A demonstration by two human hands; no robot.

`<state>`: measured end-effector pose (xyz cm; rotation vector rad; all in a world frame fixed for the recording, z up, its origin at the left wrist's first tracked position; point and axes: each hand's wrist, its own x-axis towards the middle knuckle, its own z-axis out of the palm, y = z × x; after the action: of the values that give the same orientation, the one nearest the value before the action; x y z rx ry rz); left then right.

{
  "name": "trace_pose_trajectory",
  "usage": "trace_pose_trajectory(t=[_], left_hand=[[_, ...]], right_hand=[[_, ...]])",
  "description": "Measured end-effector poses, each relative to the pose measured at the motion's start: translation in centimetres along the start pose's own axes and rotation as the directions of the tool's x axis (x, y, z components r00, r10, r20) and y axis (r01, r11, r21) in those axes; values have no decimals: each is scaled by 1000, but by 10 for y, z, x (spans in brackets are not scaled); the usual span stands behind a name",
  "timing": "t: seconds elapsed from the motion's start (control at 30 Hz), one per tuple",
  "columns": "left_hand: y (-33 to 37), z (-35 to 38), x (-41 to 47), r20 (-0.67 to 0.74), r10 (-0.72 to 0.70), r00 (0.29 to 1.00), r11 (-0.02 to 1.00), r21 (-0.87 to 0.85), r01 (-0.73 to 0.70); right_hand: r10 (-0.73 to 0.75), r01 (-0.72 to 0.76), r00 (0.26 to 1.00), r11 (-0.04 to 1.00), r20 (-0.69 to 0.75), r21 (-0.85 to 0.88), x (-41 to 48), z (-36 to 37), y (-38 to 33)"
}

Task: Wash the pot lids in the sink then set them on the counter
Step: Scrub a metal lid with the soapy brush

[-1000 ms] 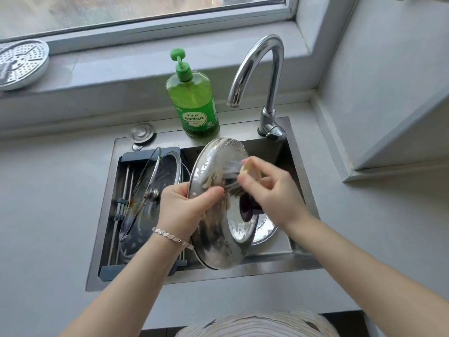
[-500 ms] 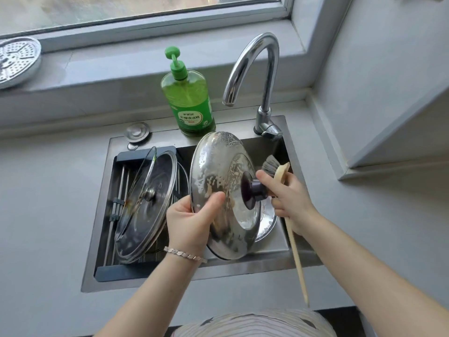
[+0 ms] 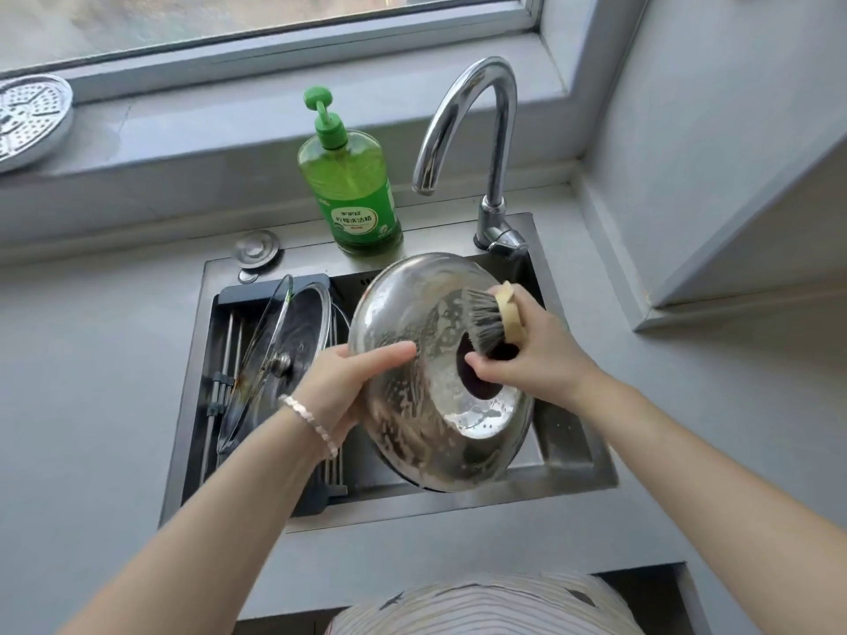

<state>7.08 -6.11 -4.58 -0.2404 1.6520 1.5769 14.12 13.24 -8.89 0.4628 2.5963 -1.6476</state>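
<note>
Head cam: L hand (image 3: 348, 382) grips steel lid (image 3: 408, 313) over sink (image 3: 573, 474), R hand (image 3: 536, 355) clamps brush (image 3: 483, 320) on it

The brush (image 3: 486, 324) is back on the steel lid (image 3: 408, 419). Half a second ago the right hand (image 3: 538, 359) held it clear, to the right of the knob (image 3: 479, 382). Now its bristles press the dome just above that hand's thumb (the long handle no longer shows below the wrist). The left hand (image 3: 341, 387) has tipped the lid's top further upward.
</note>
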Motion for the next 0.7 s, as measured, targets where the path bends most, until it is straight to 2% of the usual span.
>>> trace_pose_trajectory(t=[0.1,0.17,0.23,0.27,0.33,0.4,0.43,0.53,0.57,0.6,0.7], left_hand=[[2,10,-2,-54,85,995,986,-137,-92],[-5,14,0,-198,97,975,956,-253,-147],[-16,13,6,-342,40,939,918,-357,-170],[-21,13,10,-388,-2,922,895,-411,-171],[-26,13,14,-436,-75,897,852,-495,-169],[-30,13,14,-471,-76,879,842,-502,-196],[-32,14,12,-482,-68,874,843,-496,-208],[-37,16,5,-483,-47,874,845,-486,-223],[-37,17,4,-499,-34,866,850,-470,-237],[-37,18,4,-520,-25,854,857,-451,-250],[-35,15,7,-548,-20,836,855,-443,-270]], right_hand=[[-100,97,995,992,-32,-76,3,-4,-16],[-62,37,984,988,-165,-152,1,-7,-23],[-14,-59,960,967,-281,-250,-6,-5,-25],[-35,-53,957,955,-287,-292,-12,1,-25],[-109,44,980,937,-168,-347,-32,24,-32],[-115,108,993,965,-16,-238,-47,47,-36],[-79,79,997,985,10,-155,-43,48,-32],[140,-138,984,990,-114,22,-8,28,-5],[190,-188,975,982,-119,35,-1,24,1],[195,-192,976,981,-99,36,-2,26,5],[85,-86,995,996,51,26,-26,43,-7]])
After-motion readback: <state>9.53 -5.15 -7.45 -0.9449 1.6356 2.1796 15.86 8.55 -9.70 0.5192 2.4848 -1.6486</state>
